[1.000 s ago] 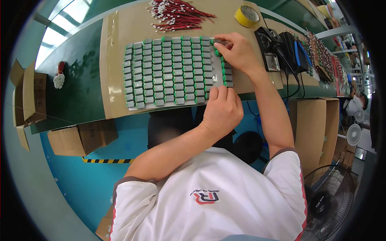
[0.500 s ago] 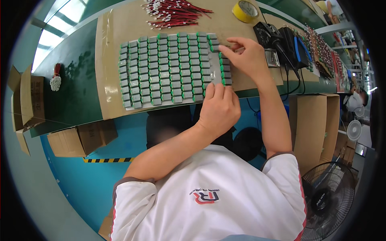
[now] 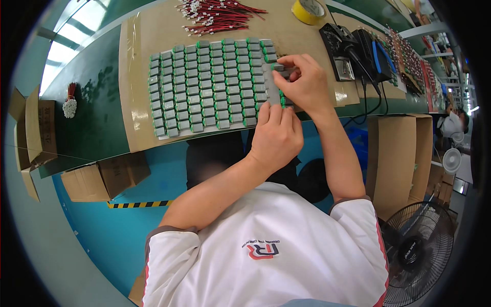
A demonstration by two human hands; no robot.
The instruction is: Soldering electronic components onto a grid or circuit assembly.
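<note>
Rows of small grey-and-green blocks point(image 3: 204, 83) cover a pale board point(image 3: 269, 77) on the bench. A bare strip of the board shows near its right side. My right hand point(image 3: 306, 86) is at the right-hand column, its thumb and forefinger closed around a grey-and-green block point(image 3: 277, 67). The other fingers of that hand curl behind it. Bent and close together, the fingers of my left hand point(image 3: 279, 134) touch the near edge of the board at the foot of the bare strip. Whatever lies under those fingertips is hidden.
Red wires with white connectors point(image 3: 217, 16) lie behind the board, near a roll of yellow tape point(image 3: 308, 11). A soldering iron in its stand point(image 3: 341, 48) and a black box point(image 3: 372, 59) stand right. A wire bundle point(image 3: 70, 101) lies left. Cardboard boxes point(image 3: 396, 158) and a fan point(image 3: 414, 250) flank me.
My right hand has moved slightly nearer and to the left, its thumb and forefinger now around a block. My left hand stays at the board's near edge.
</note>
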